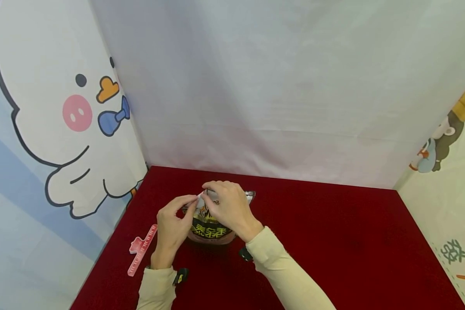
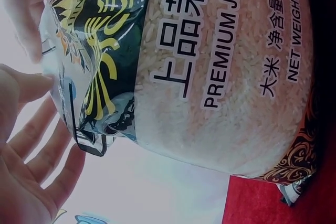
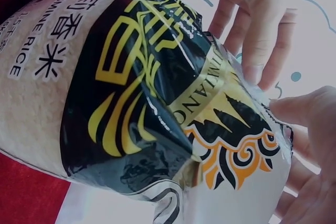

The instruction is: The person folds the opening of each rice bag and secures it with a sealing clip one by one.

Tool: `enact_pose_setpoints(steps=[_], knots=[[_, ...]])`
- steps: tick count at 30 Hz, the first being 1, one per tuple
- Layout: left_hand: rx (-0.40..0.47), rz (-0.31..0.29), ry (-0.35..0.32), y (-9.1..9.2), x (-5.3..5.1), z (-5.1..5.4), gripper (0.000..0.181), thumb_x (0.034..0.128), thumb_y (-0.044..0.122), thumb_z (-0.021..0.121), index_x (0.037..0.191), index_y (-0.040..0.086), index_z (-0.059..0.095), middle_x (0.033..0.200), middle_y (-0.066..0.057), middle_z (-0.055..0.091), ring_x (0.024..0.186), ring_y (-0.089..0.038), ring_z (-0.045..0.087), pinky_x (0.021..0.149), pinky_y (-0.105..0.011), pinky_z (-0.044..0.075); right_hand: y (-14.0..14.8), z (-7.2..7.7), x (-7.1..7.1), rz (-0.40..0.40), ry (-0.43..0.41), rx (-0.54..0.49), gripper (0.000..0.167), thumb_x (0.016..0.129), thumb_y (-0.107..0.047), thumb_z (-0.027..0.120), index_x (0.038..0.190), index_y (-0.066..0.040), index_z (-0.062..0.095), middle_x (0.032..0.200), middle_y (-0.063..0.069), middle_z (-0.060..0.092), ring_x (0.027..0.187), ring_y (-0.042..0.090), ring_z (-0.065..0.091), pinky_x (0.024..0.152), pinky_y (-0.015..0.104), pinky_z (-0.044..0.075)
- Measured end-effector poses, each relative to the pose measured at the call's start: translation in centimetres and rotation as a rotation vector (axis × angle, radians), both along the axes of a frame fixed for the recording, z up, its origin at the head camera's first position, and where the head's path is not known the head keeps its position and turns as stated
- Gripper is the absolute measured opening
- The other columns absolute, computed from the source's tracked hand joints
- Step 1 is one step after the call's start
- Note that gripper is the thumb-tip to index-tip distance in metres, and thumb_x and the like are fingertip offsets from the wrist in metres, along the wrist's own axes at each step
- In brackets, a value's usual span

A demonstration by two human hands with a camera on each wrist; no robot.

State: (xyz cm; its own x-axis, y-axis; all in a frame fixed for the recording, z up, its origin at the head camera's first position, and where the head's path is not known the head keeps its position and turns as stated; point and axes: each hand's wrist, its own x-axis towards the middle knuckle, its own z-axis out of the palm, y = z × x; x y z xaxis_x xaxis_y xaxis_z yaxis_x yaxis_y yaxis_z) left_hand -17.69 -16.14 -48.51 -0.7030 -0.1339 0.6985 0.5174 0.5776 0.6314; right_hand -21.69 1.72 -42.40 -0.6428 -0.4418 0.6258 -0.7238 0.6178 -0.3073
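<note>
A clear plastic bag of jasmine rice (image 1: pixel 209 230), with a black and yellow printed band, stands upright on the red table. My left hand (image 1: pixel 174 224) pinches the bag's top edge between thumb and index finger. Close beside it, my right hand (image 1: pixel 230 209) pinches the same edge. In the left wrist view, rice grains fill the bag's lower part (image 2: pixel 226 124), while its upper part is creased and drawn in towards the fingers. The right wrist view shows the orange-printed bag top (image 3: pixel 236 156) between both hands. A pink bag clip (image 1: pixel 141 250) lies left of my left hand.
The red-covered table (image 1: pixel 333 241) reaches far to the right of the bag. White fabric (image 1: pixel 294 86) hangs behind it, and a cartoon-printed sheet (image 1: pixel 42 150) borders the left side. Another printed sheet (image 1: pixel 449 193) stands along the right edge.
</note>
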Motion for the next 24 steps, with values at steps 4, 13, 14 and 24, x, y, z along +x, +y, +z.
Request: enact_pose_setpoints(steps=[4,13,14,24], knots=[[-0.008,0.017,-0.004,0.1,-0.08,0.12,0.017,0.0918,0.003,0.082,0.107,0.009,0.083,0.105,-0.007,0.082,0.09,-0.021,0.077,0.082,-0.02,0.058,0.03,0.11,0.01,0.001,-0.003,0.003,0.018,0.097,-0.021,0.08,0.112,-0.011,0.081,0.102,0.002,0.083,0.085,0.019,0.077,0.083,0.04,0.062],[-0.041,0.067,-0.079,0.38,-0.03,0.04,0.016,0.1011,0.009,0.073,0.114,0.008,0.082,0.106,-0.008,0.082,0.088,-0.022,0.076,0.073,-0.04,0.06,-0.04,0.17,0.06,0.007,-0.004,0.007,0.016,0.095,-0.018,0.082,0.11,-0.013,0.081,0.1,0.001,0.083,0.084,0.018,0.076,0.085,0.041,0.062],[-0.042,0.066,-0.088,0.42,-0.03,0.04,0.016,0.1017,0.01,0.072,0.114,0.008,0.082,0.108,-0.009,0.082,0.09,-0.023,0.077,0.075,-0.044,0.061,-0.04,0.17,0.04,0.008,-0.002,0.005,0.016,0.095,-0.018,0.082,0.109,-0.013,0.081,0.1,0.001,0.083,0.083,0.019,0.076,0.084,0.041,0.062],[-0.021,0.065,-0.062,0.37,0.0,-0.06,0.018,0.0963,0.006,0.078,0.113,0.009,0.084,0.104,-0.009,0.083,0.086,-0.023,0.077,0.072,-0.033,0.06,-0.23,0.08,-0.13,0.013,0.004,-0.024,0.013,0.1,-0.024,0.077,0.104,-0.013,0.082,0.095,-0.001,0.082,0.077,0.016,0.075,0.081,0.04,0.061]])
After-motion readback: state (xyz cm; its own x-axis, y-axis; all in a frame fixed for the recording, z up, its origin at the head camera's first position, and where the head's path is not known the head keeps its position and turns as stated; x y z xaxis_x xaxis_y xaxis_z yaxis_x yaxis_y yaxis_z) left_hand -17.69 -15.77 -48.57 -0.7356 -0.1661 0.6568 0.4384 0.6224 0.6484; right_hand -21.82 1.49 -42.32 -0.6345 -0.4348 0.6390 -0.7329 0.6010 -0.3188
